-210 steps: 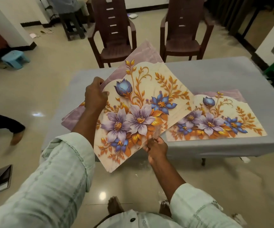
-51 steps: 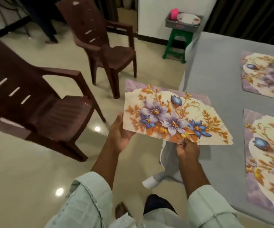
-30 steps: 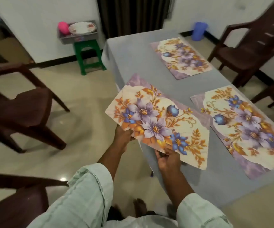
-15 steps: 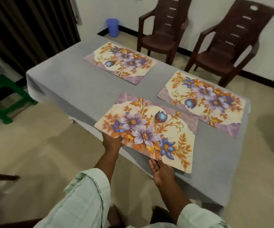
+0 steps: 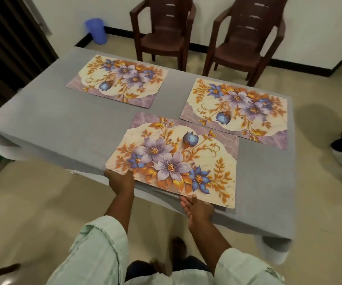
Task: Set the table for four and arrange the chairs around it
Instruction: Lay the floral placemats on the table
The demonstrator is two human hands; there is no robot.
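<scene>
We lay the near placemat (image 5: 174, 159) on the bench (image 5: 63, 128): left hand (image 5: 120, 181) grips its corner, right hand (image 5: 196, 208) flat and open at its near edge; square it with its neighbours.

The tablecloth (image 5: 67, 128) was plain grey. Three placemats, one at six o'clock (image 5: 174, 161), one at eleven (image 5: 118, 80) and one at two (image 5: 238, 110), each bore violet and blue flowers with orange-gold leaves on cream, edged in mauve marbling. At twelve o'clock two chairs, the left (image 5: 162, 36) and the right (image 5: 246, 42), were dark brown. The bucket (image 5: 96, 30) at eleven was blue. The sleeves (image 5: 98, 256) were pale green, faintly checked.
</scene>
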